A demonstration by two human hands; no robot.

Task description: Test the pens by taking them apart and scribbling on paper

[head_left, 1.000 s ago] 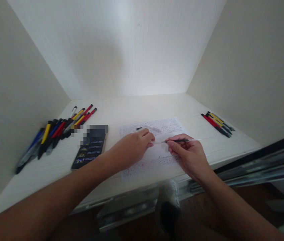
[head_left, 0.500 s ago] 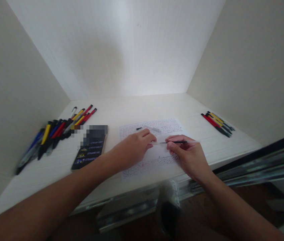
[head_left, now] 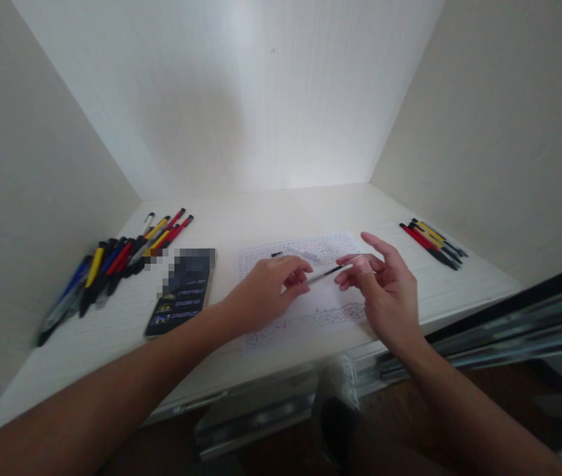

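My left hand [head_left: 285, 284] pinches the tip end of a thin pen refill [head_left: 333, 270], dark along its middle and clear toward the other end. At that clear end, my right hand [head_left: 377, 277] has its thumb tip against the refill, with the index finger raised and the other fingers loosely curled. Beneath both hands lies a sheet of paper [head_left: 305, 324] covered in small handwriting. Just beyond my left hand, a clear pen barrel [head_left: 305, 254] rests on the paper beside a small black pen part [head_left: 276, 254].
Left of the paper is a phone [head_left: 186, 291] with its screen lit, partly pixelated. A row of pens [head_left: 117, 258] in several colours lies along the left wall. More pens [head_left: 432, 244] lie by the right wall. The desk's front edge [head_left: 311, 365] runs below my forearms.
The refill has tilted, its right end rising. My right hand has loosened from a close pinch, lifting its index finger and shifting slightly right. My left hand stays on the tip end.
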